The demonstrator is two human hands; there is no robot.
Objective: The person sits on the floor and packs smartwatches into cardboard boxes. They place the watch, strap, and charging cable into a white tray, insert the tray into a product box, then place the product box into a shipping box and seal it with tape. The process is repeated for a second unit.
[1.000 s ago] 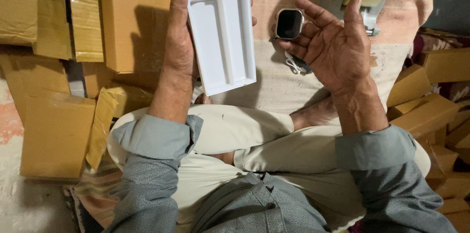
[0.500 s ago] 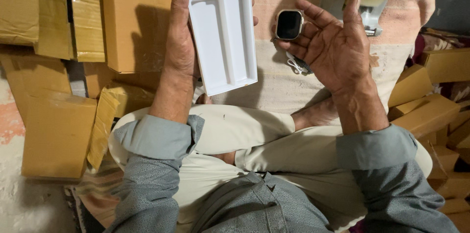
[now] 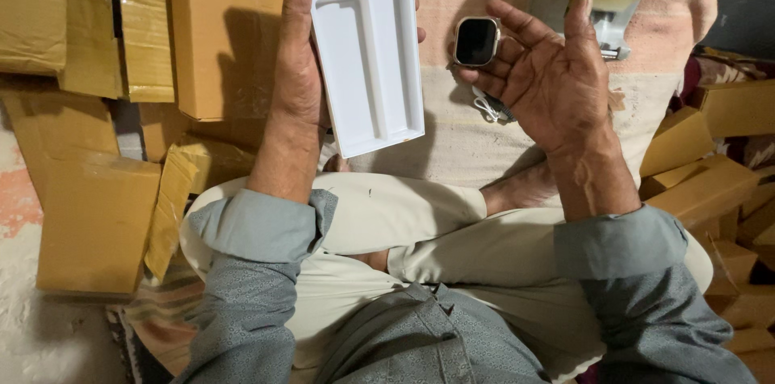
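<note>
The left hand (image 3: 300, 61) grips a white moulded plastic tray (image 3: 363, 45) while the right hand (image 3: 549, 77) pinches a square black-faced smartwatch (image 3: 475, 41) above brown cardboard boxes (image 3: 97, 214).

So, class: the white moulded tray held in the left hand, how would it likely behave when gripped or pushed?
The white tray looks thin-walled, so probably light and slightly flexible. The left hand holds it by one edge without visible sag, suggesting reasonable stiffness. Its smooth surface may be slippery.
</note>
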